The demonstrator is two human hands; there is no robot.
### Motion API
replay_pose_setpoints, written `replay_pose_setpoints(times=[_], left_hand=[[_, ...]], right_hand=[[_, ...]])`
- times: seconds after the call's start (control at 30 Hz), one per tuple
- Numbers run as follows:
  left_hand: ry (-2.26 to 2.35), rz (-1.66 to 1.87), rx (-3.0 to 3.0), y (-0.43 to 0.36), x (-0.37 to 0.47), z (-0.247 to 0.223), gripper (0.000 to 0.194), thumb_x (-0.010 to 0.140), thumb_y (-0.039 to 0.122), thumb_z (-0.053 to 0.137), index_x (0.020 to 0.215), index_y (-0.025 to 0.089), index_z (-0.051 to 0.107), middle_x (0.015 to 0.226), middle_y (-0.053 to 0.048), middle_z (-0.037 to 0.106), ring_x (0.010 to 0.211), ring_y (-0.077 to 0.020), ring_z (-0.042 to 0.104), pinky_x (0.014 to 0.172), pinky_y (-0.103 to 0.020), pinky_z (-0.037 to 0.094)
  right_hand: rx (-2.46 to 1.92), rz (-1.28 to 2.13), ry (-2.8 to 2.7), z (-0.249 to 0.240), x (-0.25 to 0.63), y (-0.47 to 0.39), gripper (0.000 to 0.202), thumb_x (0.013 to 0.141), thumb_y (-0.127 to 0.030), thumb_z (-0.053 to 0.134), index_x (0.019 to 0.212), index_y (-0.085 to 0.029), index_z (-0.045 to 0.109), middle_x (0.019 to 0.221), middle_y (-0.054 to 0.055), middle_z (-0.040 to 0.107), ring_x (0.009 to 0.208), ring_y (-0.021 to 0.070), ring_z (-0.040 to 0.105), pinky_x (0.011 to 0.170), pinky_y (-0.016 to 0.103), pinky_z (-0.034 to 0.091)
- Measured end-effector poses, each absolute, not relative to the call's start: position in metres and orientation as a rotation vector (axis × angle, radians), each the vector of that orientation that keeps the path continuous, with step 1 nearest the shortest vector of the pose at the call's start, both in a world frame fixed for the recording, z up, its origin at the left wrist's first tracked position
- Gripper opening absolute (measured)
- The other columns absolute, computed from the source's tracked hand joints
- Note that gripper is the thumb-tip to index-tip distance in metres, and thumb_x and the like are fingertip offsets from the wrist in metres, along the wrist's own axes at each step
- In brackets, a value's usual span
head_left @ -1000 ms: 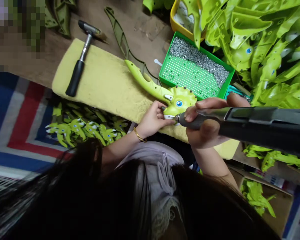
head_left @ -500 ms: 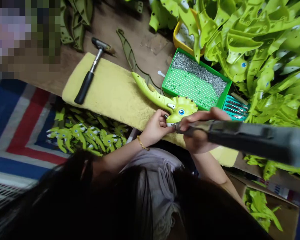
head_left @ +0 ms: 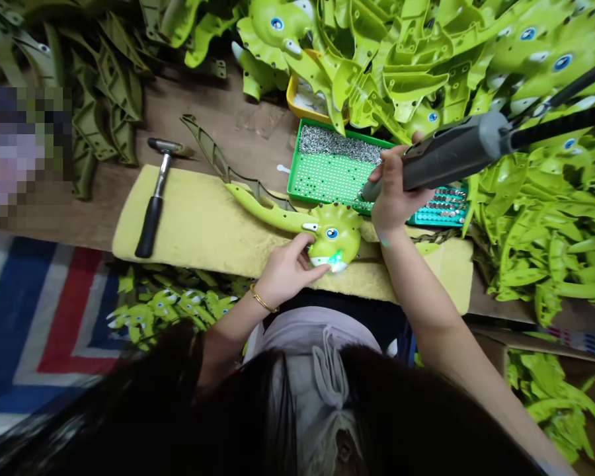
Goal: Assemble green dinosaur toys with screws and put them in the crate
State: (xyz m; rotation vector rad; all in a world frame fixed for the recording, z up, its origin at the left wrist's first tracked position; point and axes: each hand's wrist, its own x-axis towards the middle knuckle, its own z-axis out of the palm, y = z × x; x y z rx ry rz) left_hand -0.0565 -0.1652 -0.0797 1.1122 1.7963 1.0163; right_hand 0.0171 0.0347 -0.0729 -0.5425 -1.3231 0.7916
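A green plastic dinosaur toy [head_left: 340, 231] with a blue eye lies on the yellow padded mat [head_left: 188, 218], its long curved piece stretching left. Thumb and fingers of my left hand [head_left: 285, 271] grip its head by the white mouth, where a small green light shines. My right hand [head_left: 394, 192] is wrapped round a grey electric screwdriver [head_left: 446, 155]. Its tip is over the right part of the green perforated screw tray [head_left: 327, 178], apart from the toy; whether it touches a screw I cannot make out. Silvery screws fill the tray's far side.
A hammer [head_left: 156, 198] lies on the mat's left end. Beyond the screw tray stand a yellow container [head_left: 300, 99] and heaped green toy parts [head_left: 406, 73]. A teal tray [head_left: 441, 205] of small metal pieces sits right. Dark olive parts [head_left: 114, 92] are piled at the back left.
My right hand has lifted the screwdriver off the toy's mouth and carried it up to the screw tray. My left hand stays on the toy. The camera view has shifted.
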Motion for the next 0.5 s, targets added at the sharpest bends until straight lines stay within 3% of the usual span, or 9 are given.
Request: replay_pose_setpoints(times=[0.2,0.4,0.5], left_hand=[[1.769,1.101,1.004,-0.169,-0.052,-0.083,0.046,0.068,0.033,0.079,0.1,0.021,0.049,0.057,0.01,0.054,0.05,-0.0104,0.058,0.051,-0.021,0.046],[1.834,1.159,0.995,-0.165,-0.047,-0.083,0.041,0.066,0.032,0.079,0.097,0.02,0.054,0.055,0.009,0.056,0.048,-0.0096,0.056,0.051,-0.02,0.046],[1.835,1.234,0.941,-0.163,-0.044,-0.086,0.04,0.066,0.029,0.078,0.098,0.02,0.056,0.056,0.009,0.055,0.049,-0.0091,0.056,0.051,-0.02,0.046]], right_hand=[[-0.532,0.847,-1.314,-0.07,0.019,0.037,0.024,0.076,-0.045,0.071,0.093,-0.03,0.061,0.074,-0.006,0.06,0.045,0.0069,0.052,0.043,0.024,0.047],[-0.488,0.766,-1.379,-0.035,0.025,0.017,0.043,0.086,-0.058,0.056,0.122,-0.035,0.05,0.086,-0.002,0.06,0.045,0.0048,0.049,0.044,0.023,0.046],[-0.442,0.842,-1.466,-0.018,0.024,-0.011,0.042,0.088,-0.06,0.05,0.124,-0.039,0.047,0.088,-0.004,0.058,0.044,0.004,0.048,0.044,0.022,0.044]])
